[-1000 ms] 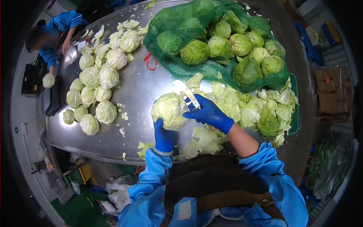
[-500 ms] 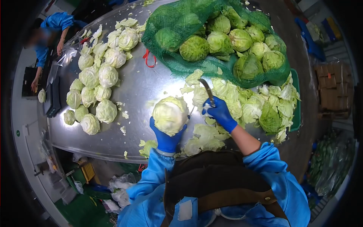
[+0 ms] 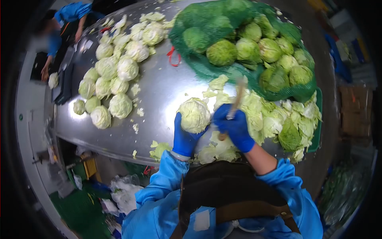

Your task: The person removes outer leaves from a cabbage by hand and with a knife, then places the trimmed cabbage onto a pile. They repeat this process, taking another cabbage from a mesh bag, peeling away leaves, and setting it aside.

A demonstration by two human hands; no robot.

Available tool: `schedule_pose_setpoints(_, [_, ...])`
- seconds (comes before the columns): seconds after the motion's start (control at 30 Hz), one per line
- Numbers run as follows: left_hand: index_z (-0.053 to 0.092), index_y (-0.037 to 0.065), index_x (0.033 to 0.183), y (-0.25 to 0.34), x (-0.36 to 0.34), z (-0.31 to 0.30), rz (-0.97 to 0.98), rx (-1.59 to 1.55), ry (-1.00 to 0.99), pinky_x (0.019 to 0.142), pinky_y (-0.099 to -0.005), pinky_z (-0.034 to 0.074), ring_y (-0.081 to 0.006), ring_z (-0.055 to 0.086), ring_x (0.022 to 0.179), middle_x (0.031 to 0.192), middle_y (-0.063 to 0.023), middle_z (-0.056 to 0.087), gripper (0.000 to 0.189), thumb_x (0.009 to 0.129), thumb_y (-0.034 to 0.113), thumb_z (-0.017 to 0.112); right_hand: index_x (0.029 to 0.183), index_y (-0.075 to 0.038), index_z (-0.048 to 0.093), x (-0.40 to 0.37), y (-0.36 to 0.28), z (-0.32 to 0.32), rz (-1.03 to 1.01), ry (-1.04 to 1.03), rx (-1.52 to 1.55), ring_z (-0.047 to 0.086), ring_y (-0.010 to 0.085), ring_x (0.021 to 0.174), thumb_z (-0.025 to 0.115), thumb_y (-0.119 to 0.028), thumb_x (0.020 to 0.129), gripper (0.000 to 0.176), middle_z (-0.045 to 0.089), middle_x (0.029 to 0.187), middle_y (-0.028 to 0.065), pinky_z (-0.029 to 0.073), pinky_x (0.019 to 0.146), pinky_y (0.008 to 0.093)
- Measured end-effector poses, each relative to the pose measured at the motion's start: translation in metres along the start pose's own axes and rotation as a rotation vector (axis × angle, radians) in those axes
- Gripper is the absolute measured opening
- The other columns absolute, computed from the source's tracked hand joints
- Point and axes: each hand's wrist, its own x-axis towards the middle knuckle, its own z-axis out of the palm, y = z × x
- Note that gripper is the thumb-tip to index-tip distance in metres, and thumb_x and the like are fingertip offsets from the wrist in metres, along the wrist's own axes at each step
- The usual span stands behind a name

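Note:
In a blue glove, my left hand (image 3: pixel 186 137) cups a pale cabbage (image 3: pixel 194 115) from below, over the near part of the metal table (image 3: pixel 159 89). My right hand (image 3: pixel 235 126), gloved in blue too, is closed round a knife (image 3: pixel 238 97). The knife's blade points away from me and is smeared by motion; part of its wooden handle shows below the fist. This hand is just right of the cabbage, with a small gap between them. Loose cabbage leaves (image 3: pixel 217 149) lie under and beside my right hand.
A green mesh bag (image 3: pixel 199 65) of cabbages lies at the back right. Several pale cabbages (image 3: pixel 119 105) are grouped on the left. More leaves pile by a green crate (image 3: pixel 317 123) on the right. Beyond the left end, a co-worker (image 3: pixel 73 14) reaches toward a dark crate.
My right hand has come closer to the cabbage, the knife now blurred and more upright. The cabbage has turned in my left hand. The whole view has shifted a little.

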Motion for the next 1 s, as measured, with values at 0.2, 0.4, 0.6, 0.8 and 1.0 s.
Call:
schedule_pose_setpoints(0.2, [0.039, 0.011, 0.144, 0.015, 0.008, -0.007, 0.091, -0.065, -0.017, 0.105, -0.0472, 0.043, -0.0293, 0.048, 0.128, 0.142, -0.0116, 0.047, 0.062, 0.096, 0.046, 0.053, 0.113, -0.011, 0.064, 0.015, 0.006, 0.008, -0.181, -0.041, -0.790, 0.063, 0.0206, 0.091, 0.083, -0.028, 0.071, 0.049, 0.060, 0.110, 0.0046, 0.053, 0.073, 0.0299])
schedule_pose_setpoints(0.4, [0.038, 0.007, 0.143, 0.007, 0.013, 0.005, 0.190, -0.045, -0.041, 0.103, -0.0430, 0.045, -0.0295, 0.052, 0.122, 0.136, -0.0149, 0.049, 0.065, 0.096, 0.051, 0.050, 0.116, -0.007, 0.061, 0.018, 0.029, 0.044, -0.398, 0.123, -1.059, 0.064, 0.0226, 0.078, 0.080, -0.016, 0.073, 0.048, 0.060, 0.107, 0.0099, 0.051, 0.069, 0.0319])
schedule_pose_setpoints(0.6, [0.041, 0.006, 0.141, 0.003, 0.016, 0.006, 0.148, -0.135, -0.016, 0.103, -0.0427, 0.044, -0.0295, 0.053, 0.121, 0.135, -0.0147, 0.051, 0.063, 0.096, 0.049, 0.049, 0.102, -0.005, 0.066, 0.025, 0.027, 0.029, -0.181, 0.041, -0.732, 0.067, 0.0239, 0.078, 0.073, -0.011, 0.079, 0.024, 0.065, 0.099, 0.0113, 0.053, 0.067, 0.0307])
schedule_pose_setpoints(0.8, [0.041, 0.013, 0.143, 0.019, 0.023, -0.005, 0.159, -0.179, 0.005, 0.106, -0.0485, 0.040, -0.0304, 0.045, 0.131, 0.143, -0.0122, 0.046, 0.067, 0.090, 0.051, 0.053, 0.101, -0.002, 0.065, 0.005, 0.022, -0.031, 0.066, -0.254, 0.175, 0.063, 0.0147, 0.073, 0.076, -0.010, 0.075, 0.028, 0.066, 0.092, 0.0054, 0.051, 0.066, 0.0287])
schedule_pose_setpoints(1.0, [0.042, 0.005, 0.138, 0.083, 0.055, -0.048, 0.702, 0.479, 0.312, 0.103, -0.0410, 0.044, -0.0304, 0.050, 0.123, 0.134, -0.0154, 0.047, 0.071, 0.079, 0.023, 0.077, 0.115, -0.006, 0.064, -0.007, 0.025, -0.040, 0.051, 0.000, -0.964, 0.065, 0.0246, 0.085, 0.074, -0.009, 0.076, 0.040, 0.066, 0.108, 0.0118, 0.051, 0.074, 0.0323])
